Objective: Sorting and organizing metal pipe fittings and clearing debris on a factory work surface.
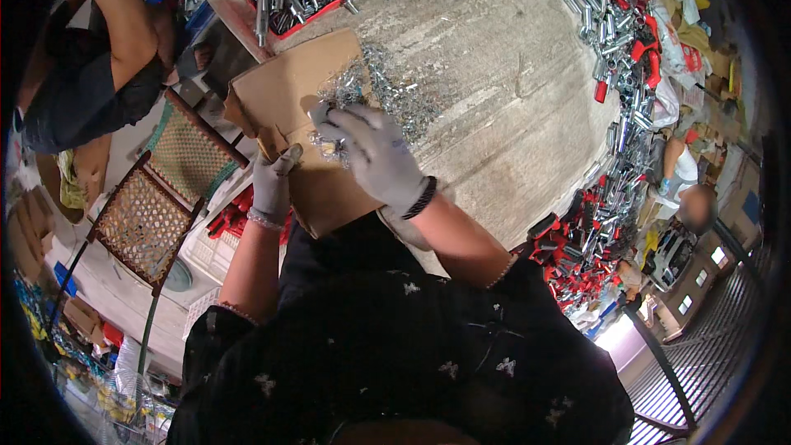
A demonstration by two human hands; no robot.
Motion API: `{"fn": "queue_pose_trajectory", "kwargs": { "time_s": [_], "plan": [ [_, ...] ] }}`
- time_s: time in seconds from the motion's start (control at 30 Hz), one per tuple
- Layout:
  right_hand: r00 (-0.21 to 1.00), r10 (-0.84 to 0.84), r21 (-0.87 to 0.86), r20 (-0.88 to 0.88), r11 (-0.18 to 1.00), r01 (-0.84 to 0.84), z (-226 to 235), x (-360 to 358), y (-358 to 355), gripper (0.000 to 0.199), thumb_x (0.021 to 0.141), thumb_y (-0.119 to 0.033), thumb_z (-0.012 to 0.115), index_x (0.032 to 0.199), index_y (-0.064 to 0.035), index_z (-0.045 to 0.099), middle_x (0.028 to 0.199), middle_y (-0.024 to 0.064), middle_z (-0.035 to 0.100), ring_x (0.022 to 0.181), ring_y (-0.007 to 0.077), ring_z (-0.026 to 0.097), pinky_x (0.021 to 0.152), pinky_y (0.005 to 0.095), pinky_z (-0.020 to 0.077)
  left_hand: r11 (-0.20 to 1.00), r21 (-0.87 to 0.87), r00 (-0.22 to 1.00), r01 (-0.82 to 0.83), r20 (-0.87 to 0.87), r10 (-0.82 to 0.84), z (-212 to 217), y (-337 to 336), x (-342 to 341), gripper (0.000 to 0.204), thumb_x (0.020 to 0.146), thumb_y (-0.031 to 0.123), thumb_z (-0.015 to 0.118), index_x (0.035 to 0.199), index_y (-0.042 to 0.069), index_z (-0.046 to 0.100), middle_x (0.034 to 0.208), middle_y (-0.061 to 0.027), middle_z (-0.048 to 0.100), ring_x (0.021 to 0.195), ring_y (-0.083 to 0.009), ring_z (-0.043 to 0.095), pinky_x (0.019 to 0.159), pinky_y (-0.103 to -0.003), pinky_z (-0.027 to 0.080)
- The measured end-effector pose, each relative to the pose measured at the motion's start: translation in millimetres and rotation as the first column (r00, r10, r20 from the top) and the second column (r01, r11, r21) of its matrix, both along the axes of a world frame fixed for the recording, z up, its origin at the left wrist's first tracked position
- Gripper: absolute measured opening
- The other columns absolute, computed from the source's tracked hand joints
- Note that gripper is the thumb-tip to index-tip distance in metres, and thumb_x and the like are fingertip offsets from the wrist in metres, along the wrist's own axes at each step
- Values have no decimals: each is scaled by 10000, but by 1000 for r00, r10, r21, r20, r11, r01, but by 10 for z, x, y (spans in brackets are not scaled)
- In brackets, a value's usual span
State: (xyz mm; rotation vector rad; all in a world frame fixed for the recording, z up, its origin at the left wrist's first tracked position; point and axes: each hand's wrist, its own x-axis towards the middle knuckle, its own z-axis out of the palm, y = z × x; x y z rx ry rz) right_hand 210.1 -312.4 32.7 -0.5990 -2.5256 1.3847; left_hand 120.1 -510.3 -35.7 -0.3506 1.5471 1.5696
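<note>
My left hand [273, 185], in a pale work glove, grips the left edge of a brown cardboard piece [321, 198], thumb on top. The cardboard lies slanted at the near left of the worktable. Small shiny metal parts [350, 82] sit on its right side, and more metal bits [416, 97] are spread on the tabletop beside it. Over the parts on the cardboard is my right hand [375, 152], also gloved. Its fingers are curled and held together, pointing left. A greyish piece shows at the fingertips; its kind is unclear, and the palm is hidden.
A red tray [317, 21] of metal tubes and springs stands at the far left. Metal tubes and red-handled parts [614, 58] line the table's right edge. A woven chair [152, 218] is at left. One person [99, 82] sits at upper left, another [688, 189] at right.
</note>
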Motion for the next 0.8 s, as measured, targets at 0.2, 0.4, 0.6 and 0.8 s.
{"fn": "queue_pose_trajectory", "kwargs": {
  "time_s": [0.2,0.4,0.6,0.8],
  "plan": [
    [991,-131,48,14,990,130,-115,-298,954,373,911,-94,490,1224,-115,691,1181,149,673,1123,338,591,1025,413,433,1000,-21,1000,-3,26,4,125,-61,-16,221,905,143,705,1103,85,626,951,41,627,821,-76,583,730,-263,487],
    [961,251,369,118,887,-277,-597,-594,1218,370,811,14,510,1107,-107,698,1161,110,660,1129,321,568,1030,449,435,1000,1,998,25,62,-25,18,-230,-46,191,908,135,698,1071,72,619,924,22,627,806,-101,604,732,-281,511],
    [839,391,190,379,854,-484,-329,-43,1095,347,803,26,503,1060,-100,700,1169,86,646,1114,310,575,1032,427,447,998,-27,998,61,29,-60,141,-220,-8,152,919,127,687,1043,68,621,908,18,634,782,-104,607,721,-280,512],
    [918,-335,-364,213,845,393,-150,628,1109,408,826,10,473,1195,7,649,1182,206,606,1110,320,581,1006,413,455,999,-31,999,36,37,-35,32,-382,58,118,915,92,679,1018,62,630,913,26,636,781,-88,600,713,-260,499]
  ]
}}
